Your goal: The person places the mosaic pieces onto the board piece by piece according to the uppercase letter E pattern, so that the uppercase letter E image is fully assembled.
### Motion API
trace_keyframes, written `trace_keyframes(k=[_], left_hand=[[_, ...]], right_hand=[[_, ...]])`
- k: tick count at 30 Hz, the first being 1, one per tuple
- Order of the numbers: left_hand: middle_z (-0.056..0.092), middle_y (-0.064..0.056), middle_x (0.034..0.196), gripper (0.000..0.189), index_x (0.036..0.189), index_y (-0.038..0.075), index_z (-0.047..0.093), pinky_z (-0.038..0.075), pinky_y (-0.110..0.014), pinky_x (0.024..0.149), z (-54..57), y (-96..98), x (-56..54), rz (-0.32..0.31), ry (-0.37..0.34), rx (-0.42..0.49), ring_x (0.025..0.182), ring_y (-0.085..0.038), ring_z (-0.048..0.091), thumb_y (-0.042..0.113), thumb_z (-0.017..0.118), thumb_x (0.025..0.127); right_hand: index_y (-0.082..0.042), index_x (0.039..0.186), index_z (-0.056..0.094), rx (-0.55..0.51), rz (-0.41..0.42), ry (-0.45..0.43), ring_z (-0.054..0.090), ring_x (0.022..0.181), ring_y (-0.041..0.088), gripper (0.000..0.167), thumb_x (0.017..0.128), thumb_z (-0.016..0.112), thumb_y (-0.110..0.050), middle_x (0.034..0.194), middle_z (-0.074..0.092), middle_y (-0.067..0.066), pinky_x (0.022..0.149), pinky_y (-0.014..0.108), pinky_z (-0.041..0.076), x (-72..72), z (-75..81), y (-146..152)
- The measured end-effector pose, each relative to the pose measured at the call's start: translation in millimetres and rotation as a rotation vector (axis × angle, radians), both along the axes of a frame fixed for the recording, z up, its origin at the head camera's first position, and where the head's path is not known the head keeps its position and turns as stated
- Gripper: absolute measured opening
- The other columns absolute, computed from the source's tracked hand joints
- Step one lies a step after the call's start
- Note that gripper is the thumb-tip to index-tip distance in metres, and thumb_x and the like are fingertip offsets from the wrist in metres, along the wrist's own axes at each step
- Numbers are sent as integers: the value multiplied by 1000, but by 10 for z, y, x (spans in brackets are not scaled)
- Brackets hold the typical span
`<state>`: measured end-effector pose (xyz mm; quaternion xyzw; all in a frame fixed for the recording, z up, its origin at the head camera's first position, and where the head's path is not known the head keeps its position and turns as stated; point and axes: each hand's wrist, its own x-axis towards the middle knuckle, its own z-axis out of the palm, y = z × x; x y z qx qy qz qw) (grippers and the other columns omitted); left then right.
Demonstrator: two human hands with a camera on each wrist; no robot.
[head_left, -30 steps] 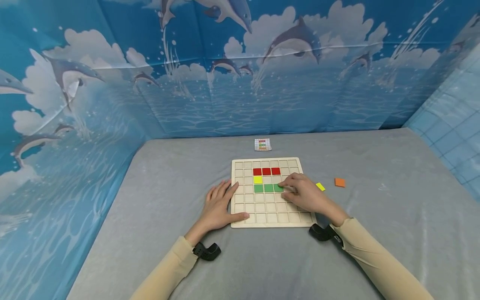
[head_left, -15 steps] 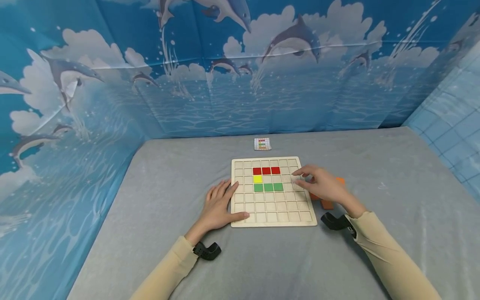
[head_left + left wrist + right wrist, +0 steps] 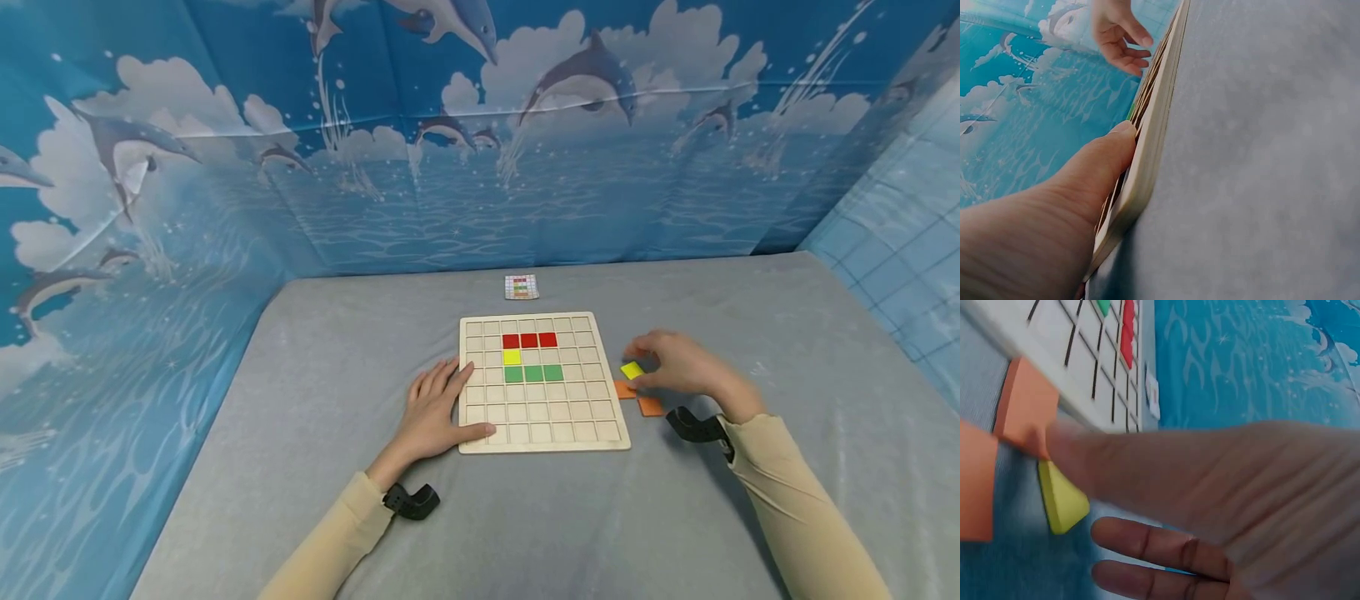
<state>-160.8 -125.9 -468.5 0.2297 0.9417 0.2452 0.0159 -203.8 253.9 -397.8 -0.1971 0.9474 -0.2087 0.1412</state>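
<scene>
The loose yellow tile [image 3: 632, 370] lies on the grey-covered counter [image 3: 525, 533], to the right of the wooden grid board [image 3: 558, 412] and just beside two visible orange tiles [image 3: 651, 407]. The right hand [image 3: 684, 365] reaches around it with thumb and fingers apart, not yet gripping, so the step seems to be the picking up, and the next move would call for a careful pinch on its edges. The left hand [image 3: 432, 427], its spread fingers clenching nothing, rests on the board's left side, perhaps to steady it.
</scene>
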Motion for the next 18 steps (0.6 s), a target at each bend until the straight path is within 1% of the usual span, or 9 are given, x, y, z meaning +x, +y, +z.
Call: trace_keyframes(k=[3,9,13,18], left_hand=[[18,-11,155,96,152,15,26,5,-51,108,10,-1,7,0,0,4,142,-29,10,64,65,78],[19,-12,155,96,151,14,27,5,-52,108,35,13,14,-9,3,21,141,-31,11,63,65,78],[18,-12,155,96,151,14,28,5,-53,107,24,11,14,-5,2,22,141,-31,10,63,65,78],[19,-12,155,96,151,14,28,5,-53,107,10,2,11,-6,7,28,141,-32,10,63,65,78]], right_hand=[[-1,105,68,8,16,-16,59,90,30,34,78,79,-18,99,64,10,77,47,48,-20,-26,29],[-5,103,69,4,4,-45,59,88,28,28,77,78,-11,97,63,9,75,46,48,-52,-84,71],[-6,99,68,-5,-4,-29,58,84,27,23,77,77,-8,92,62,7,72,45,48,-58,-96,64],[-6,93,65,-31,-10,-7,56,80,24,21,76,77,-5,88,61,6,70,44,47,-46,-103,62]])
